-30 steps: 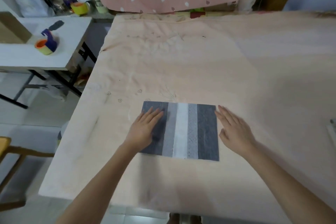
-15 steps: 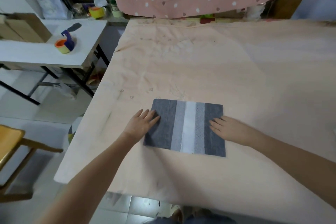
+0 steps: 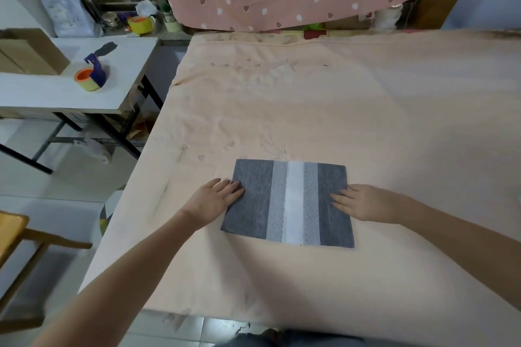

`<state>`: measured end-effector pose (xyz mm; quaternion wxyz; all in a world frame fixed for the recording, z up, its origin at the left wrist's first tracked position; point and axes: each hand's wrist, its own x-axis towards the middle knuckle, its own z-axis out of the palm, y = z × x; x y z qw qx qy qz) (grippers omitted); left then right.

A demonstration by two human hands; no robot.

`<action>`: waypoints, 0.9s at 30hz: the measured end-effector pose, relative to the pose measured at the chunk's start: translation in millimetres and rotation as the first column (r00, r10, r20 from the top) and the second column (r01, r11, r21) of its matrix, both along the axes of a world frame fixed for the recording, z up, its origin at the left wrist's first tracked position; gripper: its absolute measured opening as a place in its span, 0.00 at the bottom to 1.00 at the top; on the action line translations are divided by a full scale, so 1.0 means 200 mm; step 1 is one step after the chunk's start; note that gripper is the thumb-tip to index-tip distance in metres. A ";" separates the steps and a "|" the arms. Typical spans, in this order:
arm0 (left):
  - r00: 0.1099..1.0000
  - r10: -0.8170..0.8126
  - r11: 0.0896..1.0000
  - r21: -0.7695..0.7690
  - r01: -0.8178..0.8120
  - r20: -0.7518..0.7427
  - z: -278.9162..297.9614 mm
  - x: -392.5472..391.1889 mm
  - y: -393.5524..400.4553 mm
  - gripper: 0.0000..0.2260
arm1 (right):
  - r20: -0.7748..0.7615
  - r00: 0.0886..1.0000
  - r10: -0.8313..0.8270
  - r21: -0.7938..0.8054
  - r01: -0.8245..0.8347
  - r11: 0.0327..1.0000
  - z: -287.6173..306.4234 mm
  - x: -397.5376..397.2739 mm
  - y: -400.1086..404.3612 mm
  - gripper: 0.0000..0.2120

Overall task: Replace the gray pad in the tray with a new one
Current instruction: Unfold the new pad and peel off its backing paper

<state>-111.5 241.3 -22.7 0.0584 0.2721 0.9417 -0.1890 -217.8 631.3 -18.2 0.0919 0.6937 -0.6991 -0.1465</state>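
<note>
I see both bare forearms reaching forward from the lower corners, the left from bottom left, the right from the right edge. My left hand lies palm down, fingers straight and together, their tips resting on the left edge of the flat grey striped pad. My right hand also lies flat, its straight fingers pointing left and pressing on the pad's right side.

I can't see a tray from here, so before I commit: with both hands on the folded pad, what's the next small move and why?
Probably open the outer flaps sideways. The gray pad lies folded flat on the peach cloth, its dark panels over a white centre strip. The left hand and right hand rest fingertips on opposite side panels, gripping nothing.
</note>
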 end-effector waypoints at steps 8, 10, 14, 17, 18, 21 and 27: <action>0.915 0.350 0.718 0.570 -0.398 0.198 -0.02 0.01 0.02 0.20 | 0.349 0.908 -0.231 -0.111 0.284 0.952 0.00 0.05 0.07 0.28; 0.892 0.386 0.673 0.590 -0.445 0.233 -0.02 0.00 0.03 0.21 | 0.396 0.870 -0.295 -0.129 0.370 0.920 -0.01 0.09 0.07 0.28; 0.832 0.435 0.526 0.653 -0.545 0.344 -0.03 -0.01 0.04 0.13 | 0.403 0.847 -0.346 -0.145 0.432 0.890 -0.05 0.13 0.03 0.27; 0.752 0.481 0.337 0.697 -0.633 0.450 -0.01 -0.02 0.07 0.14 | 0.373 0.856 -0.357 -0.136 0.432 0.892 -0.07 0.14 0.01 0.27; 0.746 0.482 0.339 0.688 -0.642 0.459 0.00 -0.02 0.07 0.15 | 0.372 0.855 -0.362 -0.114 0.429 0.896 -0.07 0.14 0.02 0.28; 0.840 0.419 0.585 0.605 -0.540 0.345 0.00 -0.02 0.06 0.18 | 0.367 0.837 -0.407 0.007 0.435 0.901 -0.07 0.14 0.05 0.33; 0.968 0.218 0.777 0.579 -0.249 0.124 0.03 0.01 0.07 0.20 | 0.415 0.751 -0.513 0.145 0.502 0.852 -0.06 0.18 0.08 0.41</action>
